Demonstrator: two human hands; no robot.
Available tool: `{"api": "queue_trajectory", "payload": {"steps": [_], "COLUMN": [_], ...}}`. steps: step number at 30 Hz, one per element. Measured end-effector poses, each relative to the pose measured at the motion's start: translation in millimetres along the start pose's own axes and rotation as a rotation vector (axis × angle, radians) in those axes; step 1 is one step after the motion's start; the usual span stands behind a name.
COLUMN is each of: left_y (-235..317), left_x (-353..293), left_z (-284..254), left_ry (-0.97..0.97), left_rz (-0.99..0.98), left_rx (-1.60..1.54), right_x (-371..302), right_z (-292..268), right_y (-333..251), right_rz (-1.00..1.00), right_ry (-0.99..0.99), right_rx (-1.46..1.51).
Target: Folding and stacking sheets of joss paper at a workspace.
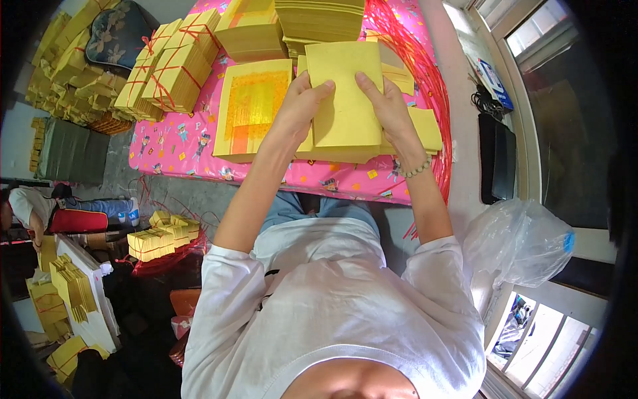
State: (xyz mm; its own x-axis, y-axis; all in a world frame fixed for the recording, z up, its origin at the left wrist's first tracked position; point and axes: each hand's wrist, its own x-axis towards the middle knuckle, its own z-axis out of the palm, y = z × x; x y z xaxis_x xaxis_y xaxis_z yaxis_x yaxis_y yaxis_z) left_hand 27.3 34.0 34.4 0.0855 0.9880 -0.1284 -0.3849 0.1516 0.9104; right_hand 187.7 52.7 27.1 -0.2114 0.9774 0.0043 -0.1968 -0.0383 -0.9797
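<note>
Both my hands grip a stack of yellow paper (348, 110) between them, over the pink-covered table. My left hand (300, 105) closes on its left edge, thumb lying on the top sheet. On the opposite edge my right hand (388, 108) is closed the same way; a beaded bracelet (417, 170) circles that wrist. Fingers under the paper are hidden. Beside my left hand lies a yellow paper stack with an orange and gold square (254, 100). More yellow sheets (425, 128) lie beneath and to the right of the held stack.
Tied yellow bundles (174, 73) stand on the pink patterned table cover (179, 147) at left. Red cords (435, 86) hang along its right edge. A clear plastic bag (515, 243) is by the window. At far left, another person (30, 209) handles yellow paper near a white table (93, 292).
</note>
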Motion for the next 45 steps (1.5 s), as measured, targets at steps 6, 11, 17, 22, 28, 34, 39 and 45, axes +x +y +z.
{"api": "queue_trajectory", "payload": {"steps": [6,11,17,22,28,34,39,45], "left_y": [-13,-24,-25,-20,-12,-20,-11,-11], "left_x": [-13,-26,-32,-38,-33,-28,-27,-21], "left_z": [9,17,17,20,15,12,16,17], "left_ry": [0.003,-0.056,-0.063,-0.066,-0.041,-0.048,-0.049,-0.032], "left_rz": [0.244,0.354,0.355,0.306,0.225,0.129,0.037,0.024], "left_rx": [0.078,0.065,0.058,0.067,0.029,0.032,0.043,0.067], "right_x": [-11,-11,-9,-12,-38,-45,-52,-58], "right_z": [-3,-7,-13,-17,-26,-31,-37,-36], "right_y": [-6,-6,-5,-5,-10,0,1,-3], "right_rz": [-0.078,-0.172,-0.231,-0.274,0.051,-0.062,-0.01,0.132], "right_ry": [-0.007,0.036,0.092,0.128,-0.073,-0.042,-0.08,-0.088], "right_rx": [-0.082,0.087,0.017,0.02,-0.13,-0.172,-0.198,-0.16]}}
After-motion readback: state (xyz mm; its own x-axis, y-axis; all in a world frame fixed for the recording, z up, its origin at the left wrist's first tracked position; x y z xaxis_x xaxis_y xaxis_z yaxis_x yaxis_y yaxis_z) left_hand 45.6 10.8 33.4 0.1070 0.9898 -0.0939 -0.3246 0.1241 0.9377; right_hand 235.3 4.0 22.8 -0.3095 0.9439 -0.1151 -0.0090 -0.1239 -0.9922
